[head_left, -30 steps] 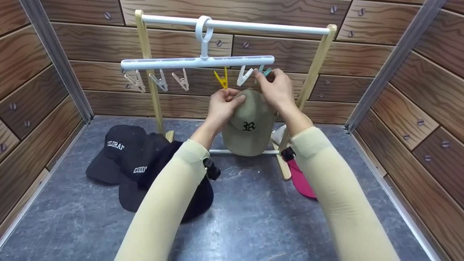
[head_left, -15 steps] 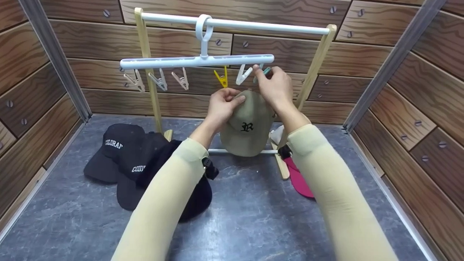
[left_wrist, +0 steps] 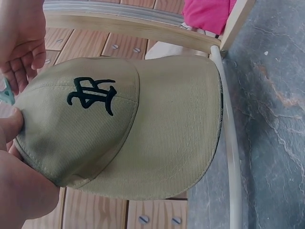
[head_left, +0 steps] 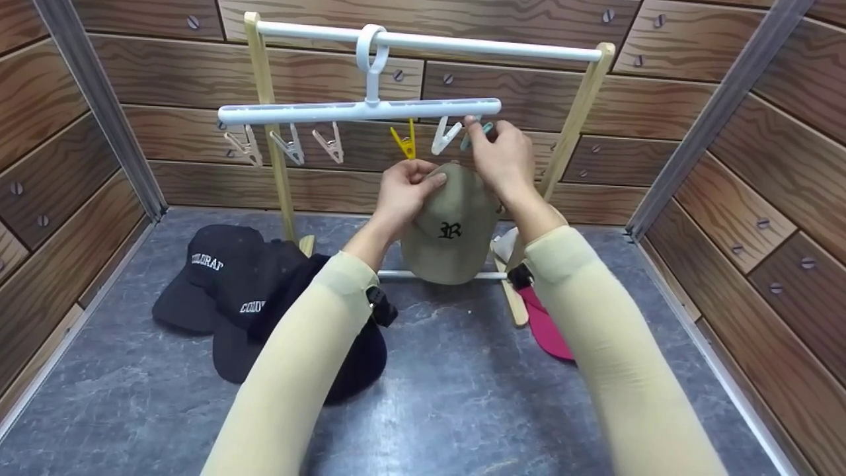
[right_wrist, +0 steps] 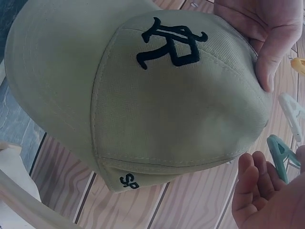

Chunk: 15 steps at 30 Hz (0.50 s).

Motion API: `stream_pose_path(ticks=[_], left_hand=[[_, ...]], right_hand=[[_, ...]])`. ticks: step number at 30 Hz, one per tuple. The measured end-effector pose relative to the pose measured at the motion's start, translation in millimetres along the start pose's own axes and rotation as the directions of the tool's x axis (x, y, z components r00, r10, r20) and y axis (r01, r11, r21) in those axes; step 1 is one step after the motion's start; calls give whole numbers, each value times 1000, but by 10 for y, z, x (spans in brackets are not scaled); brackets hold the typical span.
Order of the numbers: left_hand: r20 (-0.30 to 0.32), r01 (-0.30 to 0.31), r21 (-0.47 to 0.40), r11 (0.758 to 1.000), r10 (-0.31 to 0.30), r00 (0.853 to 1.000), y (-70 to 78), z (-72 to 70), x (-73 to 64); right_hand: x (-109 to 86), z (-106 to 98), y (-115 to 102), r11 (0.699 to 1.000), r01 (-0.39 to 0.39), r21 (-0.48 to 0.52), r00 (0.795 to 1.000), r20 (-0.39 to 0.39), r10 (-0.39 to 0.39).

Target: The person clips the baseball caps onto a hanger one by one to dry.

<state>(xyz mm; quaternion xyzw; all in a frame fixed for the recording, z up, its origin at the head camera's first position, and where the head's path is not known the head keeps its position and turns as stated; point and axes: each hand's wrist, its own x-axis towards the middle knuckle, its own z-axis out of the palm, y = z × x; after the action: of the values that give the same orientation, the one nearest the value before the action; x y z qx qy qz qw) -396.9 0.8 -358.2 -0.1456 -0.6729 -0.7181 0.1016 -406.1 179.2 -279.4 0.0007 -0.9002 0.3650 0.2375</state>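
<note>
An olive-green cap point(head_left: 456, 205) with a black letter on its front hangs brim down from my left hand point(head_left: 404, 192). The left thumb and fingers pinch the top of its crown, as the left wrist view also shows. Up and to the right, my right hand point(head_left: 505, 158) holds a teal clothespin point(right_wrist: 281, 155) between thumb and fingers, at the right end of a white clip hanger point(head_left: 297, 114). Just left of it hang a white clothespin point(head_left: 445, 137) and a yellow clothespin point(head_left: 405, 140). The cap's crown is below the clips, apart from the teal one.
The hanger hooks over the white rail point(head_left: 489, 46) of a wooden-legged rack. Several black caps point(head_left: 225, 264) lie at left on the grey floor. A pink cap point(head_left: 547, 327) lies at right, partly behind my right forearm. Pale clothespins point(head_left: 328, 143) hang on the hanger's left half.
My right thumb has shifted slightly upward at the teal clothespin. The left hand and the cap stay nearly still; the head view tilts a little.
</note>
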Motion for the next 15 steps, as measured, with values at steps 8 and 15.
stream_pose_path(ticks=[8,15], left_hand=[[2,8,-21,1000,-8,1000,25,-7,-9],[-1,0,-64,998,0,1000,14,2,-14]], right_hand=[[-46,-15,18,999,40,0,999,-10,-40],[-83,-16,51,996,88,-10,995,-43,-88]])
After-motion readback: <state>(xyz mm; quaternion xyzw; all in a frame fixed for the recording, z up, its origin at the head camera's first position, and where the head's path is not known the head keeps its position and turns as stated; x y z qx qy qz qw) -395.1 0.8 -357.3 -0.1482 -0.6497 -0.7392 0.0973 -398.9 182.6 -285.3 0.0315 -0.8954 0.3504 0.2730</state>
